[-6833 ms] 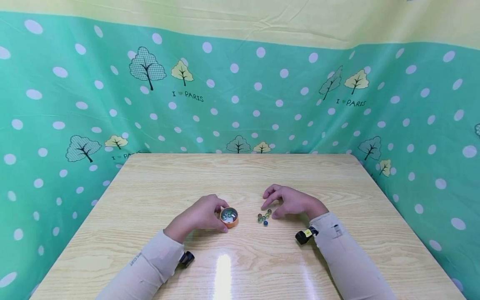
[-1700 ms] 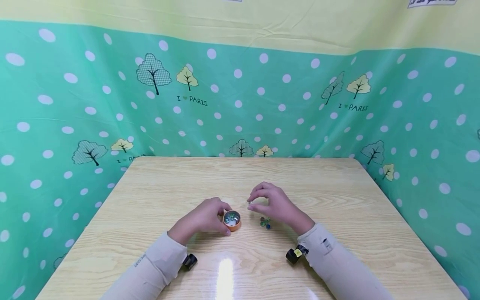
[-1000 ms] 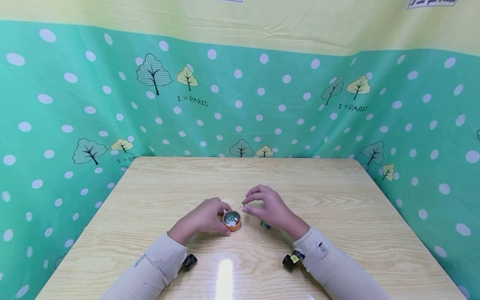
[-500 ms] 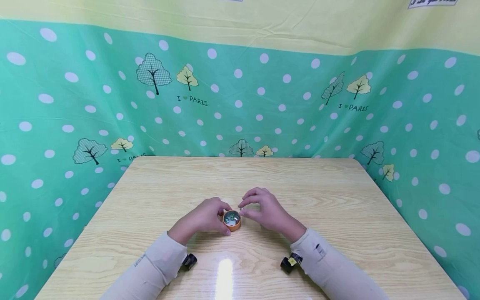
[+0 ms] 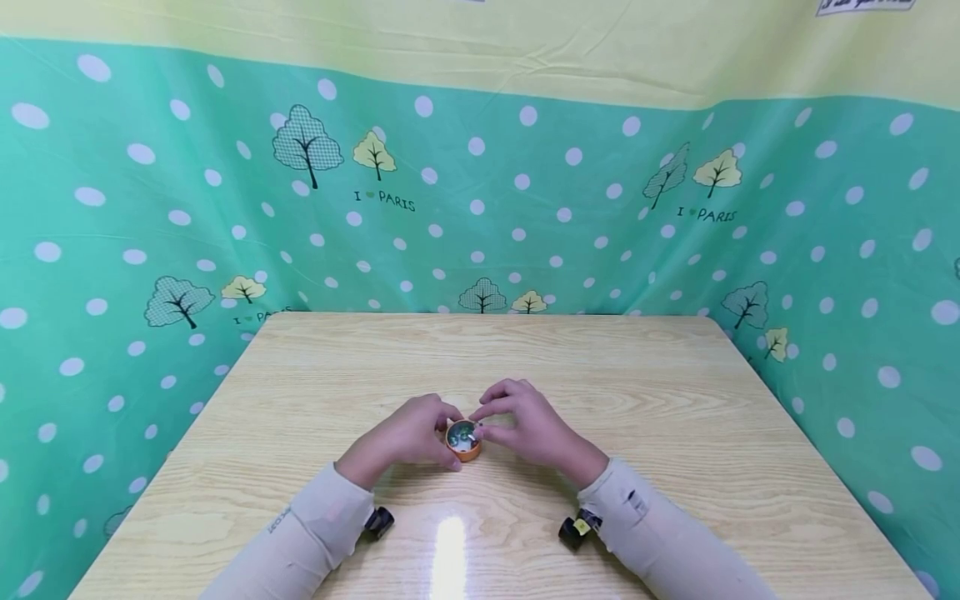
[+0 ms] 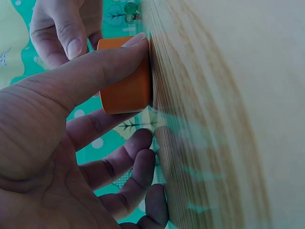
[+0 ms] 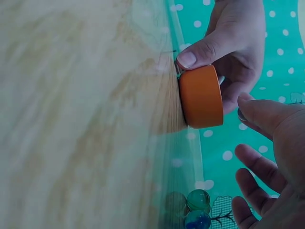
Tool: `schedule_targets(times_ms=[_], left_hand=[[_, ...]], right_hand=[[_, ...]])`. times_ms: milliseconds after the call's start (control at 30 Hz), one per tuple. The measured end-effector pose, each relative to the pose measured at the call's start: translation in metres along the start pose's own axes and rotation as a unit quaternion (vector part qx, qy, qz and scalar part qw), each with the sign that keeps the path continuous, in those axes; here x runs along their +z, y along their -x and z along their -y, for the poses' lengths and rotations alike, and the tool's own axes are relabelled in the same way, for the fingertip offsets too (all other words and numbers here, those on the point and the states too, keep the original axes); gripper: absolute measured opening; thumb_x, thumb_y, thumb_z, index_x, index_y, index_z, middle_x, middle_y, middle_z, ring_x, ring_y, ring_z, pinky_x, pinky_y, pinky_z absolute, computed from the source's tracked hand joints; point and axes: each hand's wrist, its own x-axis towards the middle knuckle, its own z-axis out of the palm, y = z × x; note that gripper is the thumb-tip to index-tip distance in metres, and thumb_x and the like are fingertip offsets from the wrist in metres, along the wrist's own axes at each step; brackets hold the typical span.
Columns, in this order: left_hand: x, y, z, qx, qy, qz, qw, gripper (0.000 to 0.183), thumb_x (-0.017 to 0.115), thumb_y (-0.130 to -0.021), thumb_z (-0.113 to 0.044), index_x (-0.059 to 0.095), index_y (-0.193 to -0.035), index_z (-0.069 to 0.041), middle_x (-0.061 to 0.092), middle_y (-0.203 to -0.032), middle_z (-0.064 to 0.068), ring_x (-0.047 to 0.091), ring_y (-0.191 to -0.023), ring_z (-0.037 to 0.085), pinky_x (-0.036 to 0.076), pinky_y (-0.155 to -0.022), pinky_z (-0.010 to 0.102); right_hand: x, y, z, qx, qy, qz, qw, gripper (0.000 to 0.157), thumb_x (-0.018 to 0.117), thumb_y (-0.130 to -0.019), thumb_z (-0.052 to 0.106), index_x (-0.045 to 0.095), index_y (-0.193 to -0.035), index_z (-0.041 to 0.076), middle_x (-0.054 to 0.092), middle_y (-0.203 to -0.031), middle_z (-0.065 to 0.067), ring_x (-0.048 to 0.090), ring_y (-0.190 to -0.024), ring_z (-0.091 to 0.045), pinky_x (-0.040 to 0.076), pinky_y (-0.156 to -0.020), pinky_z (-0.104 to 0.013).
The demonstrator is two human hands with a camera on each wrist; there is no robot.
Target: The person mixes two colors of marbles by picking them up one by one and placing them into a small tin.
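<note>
A small round orange cup (image 5: 463, 442) with a shiny inside stands upright on the table, several green-tinted glass marbles (image 5: 461, 435) in it. My left hand (image 5: 412, 433) grips it from the left, thumb in front and fingers behind; in the left wrist view the thumb presses the orange wall. At the cup's right rim, my right hand (image 5: 528, 425) pinches a small marble (image 7: 241, 115) between thumb and index finger, mostly covered by the fingertips. Its other fingers are spread loosely. Below it in the right wrist view lie a green marble (image 7: 198, 199) and a blue marble (image 7: 197, 220).
The wooden table (image 5: 360, 367) ends at a green polka-dot cloth (image 5: 450, 208) hanging behind and at both sides. Small black wrist cameras (image 5: 573, 532) hang under both sleeves. In the head view the right hand hides the loose marbles on the table.
Over the last seconds my right hand picked up a marble from the loose group and carried it left to the cup's rim. The left hand stays on the cup.
</note>
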Motion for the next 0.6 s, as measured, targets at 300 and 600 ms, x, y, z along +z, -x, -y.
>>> schedule_targets(times_ms=[300,600], left_hand=[[0.0007,-0.0003,0.0014,0.0,-0.013,0.002,0.9999,0.05,0.1,-0.067,-0.03,0.077,-0.11,-0.016,0.065,-0.089,-0.002,0.054,-0.084,0.017,0.044,-0.07,0.034],[0.0007,0.0003,0.0009,-0.002,-0.004,0.003,1.0,0.05,0.1,-0.066,-0.029,0.078,-0.109,-0.017,0.065,-0.093,-0.001,0.054,-0.085,0.017,0.045,-0.071,0.035]], right_hand=[[0.0023,0.001,0.0032,-0.004,0.01,0.008,1.0,0.021,0.084,-0.088,0.029,0.083,-0.108,0.023,0.066,-0.121,0.0,0.052,-0.11,-0.016,0.047,-0.094,-0.04],[0.0039,0.0011,0.0022,-0.002,0.016,0.009,1.0,0.021,0.085,-0.088,0.029,0.083,-0.108,0.025,0.066,-0.121,0.001,0.052,-0.11,-0.013,0.048,-0.093,-0.039]])
